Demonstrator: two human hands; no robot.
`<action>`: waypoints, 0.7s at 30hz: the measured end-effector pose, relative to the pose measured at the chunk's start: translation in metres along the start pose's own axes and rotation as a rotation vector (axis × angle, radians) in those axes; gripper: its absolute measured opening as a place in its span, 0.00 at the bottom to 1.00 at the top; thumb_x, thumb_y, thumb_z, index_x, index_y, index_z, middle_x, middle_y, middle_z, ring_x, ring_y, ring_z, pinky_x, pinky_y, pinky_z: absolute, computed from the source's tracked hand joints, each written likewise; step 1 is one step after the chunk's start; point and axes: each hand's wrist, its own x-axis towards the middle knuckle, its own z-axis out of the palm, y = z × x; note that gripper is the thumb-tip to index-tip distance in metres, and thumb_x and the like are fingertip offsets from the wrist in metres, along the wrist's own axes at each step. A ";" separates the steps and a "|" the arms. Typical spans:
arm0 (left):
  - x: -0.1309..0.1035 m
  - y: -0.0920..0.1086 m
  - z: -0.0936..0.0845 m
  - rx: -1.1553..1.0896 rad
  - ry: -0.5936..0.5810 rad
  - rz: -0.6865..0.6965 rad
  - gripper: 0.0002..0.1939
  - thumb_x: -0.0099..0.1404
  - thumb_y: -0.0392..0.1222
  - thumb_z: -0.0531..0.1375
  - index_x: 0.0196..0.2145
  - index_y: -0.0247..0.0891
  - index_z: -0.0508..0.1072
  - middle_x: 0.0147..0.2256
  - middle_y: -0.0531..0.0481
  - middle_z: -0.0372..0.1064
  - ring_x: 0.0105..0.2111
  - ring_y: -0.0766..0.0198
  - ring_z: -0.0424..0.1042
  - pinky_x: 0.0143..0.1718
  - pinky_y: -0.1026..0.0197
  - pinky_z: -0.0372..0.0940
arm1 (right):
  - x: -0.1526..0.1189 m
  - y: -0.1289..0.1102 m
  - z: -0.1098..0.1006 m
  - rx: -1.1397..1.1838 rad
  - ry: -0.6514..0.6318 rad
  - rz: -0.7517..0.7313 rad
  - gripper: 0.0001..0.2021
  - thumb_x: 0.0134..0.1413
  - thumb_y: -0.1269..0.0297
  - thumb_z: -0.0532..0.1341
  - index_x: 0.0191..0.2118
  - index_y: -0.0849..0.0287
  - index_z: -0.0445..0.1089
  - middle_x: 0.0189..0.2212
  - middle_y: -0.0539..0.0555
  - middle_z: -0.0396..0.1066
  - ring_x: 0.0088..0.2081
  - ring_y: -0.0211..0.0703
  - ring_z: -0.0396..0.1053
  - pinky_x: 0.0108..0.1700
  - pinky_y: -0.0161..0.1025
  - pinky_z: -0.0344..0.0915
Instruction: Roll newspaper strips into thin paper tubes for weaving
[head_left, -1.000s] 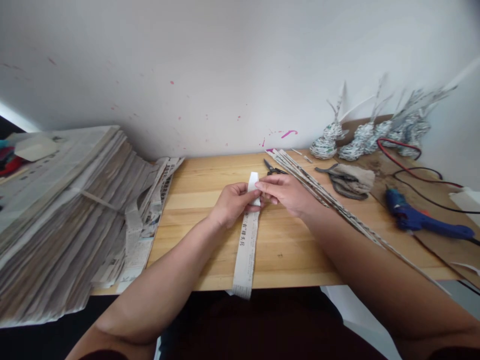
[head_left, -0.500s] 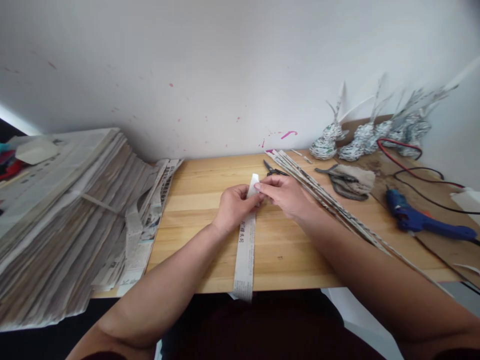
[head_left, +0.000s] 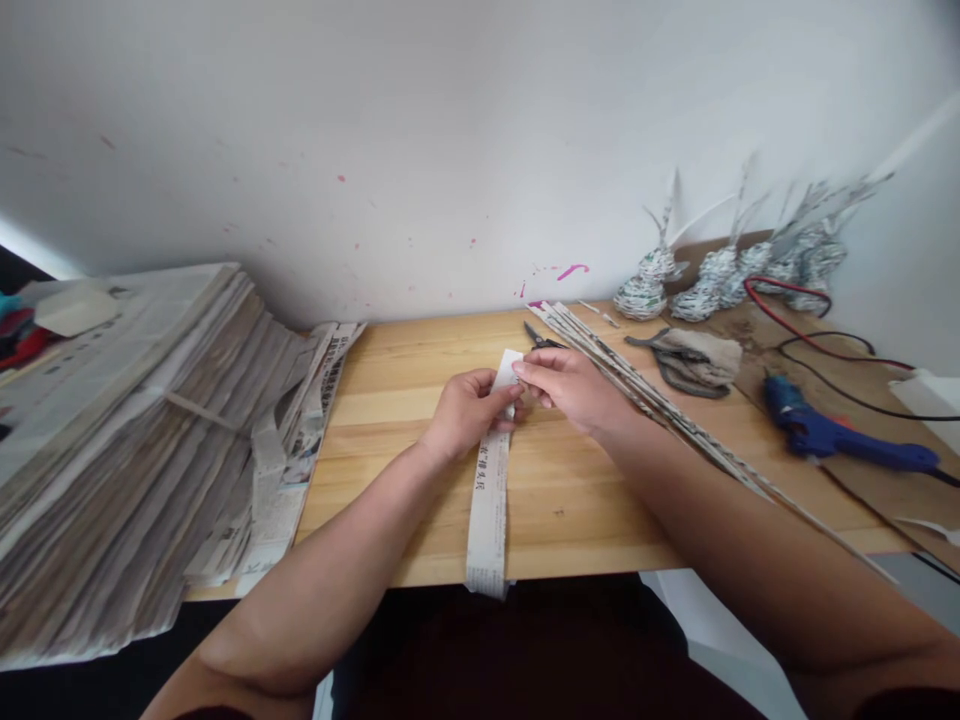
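Observation:
A long newspaper strip [head_left: 489,515] runs from my hands down the wooden table and over its front edge. Near the strip's far end, my left hand [head_left: 474,405] pinches it between thumb and fingers. My right hand [head_left: 566,385] is closed at the right edge of the same end, thumb and fingertips on the paper. The white tip of the strip sticks up past the fingers. Just beyond my right hand lies a dark pair of scissors or pliers [head_left: 538,338], partly hidden by the hand.
Thin rolled paper sticks [head_left: 637,385] lie right of my hands. A tall newspaper stack [head_left: 135,460] and loose strips [head_left: 274,445] stand left. On the right are a grey rag [head_left: 701,358], a blue glue gun [head_left: 847,440], red and black cables, and several woven paper figures [head_left: 645,285] against the wall.
Both hands keep hold of the strip's far end. My right fingers have shifted slightly, and a little more of the white tip shows. The view has moved a little.

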 end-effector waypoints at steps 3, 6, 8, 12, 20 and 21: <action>0.001 0.000 0.000 -0.049 0.009 -0.015 0.14 0.54 0.45 0.69 0.32 0.32 0.74 0.27 0.49 0.72 0.27 0.68 0.72 0.28 0.66 0.69 | -0.001 -0.002 -0.003 -0.047 -0.034 -0.003 0.15 0.47 0.51 0.66 0.26 0.60 0.71 0.18 0.47 0.63 0.22 0.33 0.56 0.23 0.35 0.48; 0.002 -0.001 0.000 -0.066 0.026 -0.008 0.13 0.54 0.44 0.69 0.30 0.31 0.73 0.27 0.49 0.72 0.27 0.68 0.72 0.31 0.64 0.70 | -0.002 -0.001 -0.004 -0.102 -0.057 -0.029 0.15 0.48 0.52 0.66 0.27 0.60 0.73 0.18 0.47 0.62 0.22 0.33 0.56 0.24 0.35 0.50; 0.003 -0.002 0.000 -0.049 0.030 -0.004 0.13 0.54 0.44 0.69 0.29 0.32 0.73 0.26 0.49 0.72 0.27 0.68 0.72 0.31 0.63 0.70 | -0.002 0.000 -0.003 -0.114 -0.059 -0.047 0.15 0.48 0.52 0.65 0.26 0.60 0.73 0.18 0.47 0.62 0.22 0.33 0.56 0.24 0.35 0.50; 0.002 -0.003 0.000 -0.013 0.030 0.010 0.13 0.54 0.46 0.68 0.29 0.32 0.74 0.27 0.49 0.72 0.27 0.69 0.71 0.31 0.64 0.69 | 0.000 0.003 0.000 -0.096 0.008 -0.047 0.14 0.46 0.53 0.66 0.26 0.60 0.73 0.19 0.47 0.64 0.22 0.33 0.56 0.24 0.35 0.50; -0.003 0.001 0.004 0.067 0.026 0.025 0.12 0.58 0.47 0.66 0.28 0.34 0.75 0.27 0.50 0.72 0.26 0.69 0.70 0.29 0.65 0.68 | -0.001 0.001 0.004 -0.040 0.085 -0.055 0.15 0.42 0.51 0.68 0.24 0.59 0.71 0.19 0.47 0.64 0.22 0.33 0.56 0.24 0.35 0.52; -0.004 0.002 0.004 0.086 0.030 0.019 0.12 0.58 0.47 0.65 0.28 0.34 0.74 0.27 0.49 0.72 0.26 0.68 0.70 0.29 0.65 0.68 | -0.001 0.000 0.005 -0.036 0.089 -0.067 0.16 0.42 0.51 0.68 0.23 0.59 0.70 0.19 0.47 0.64 0.22 0.33 0.56 0.24 0.35 0.52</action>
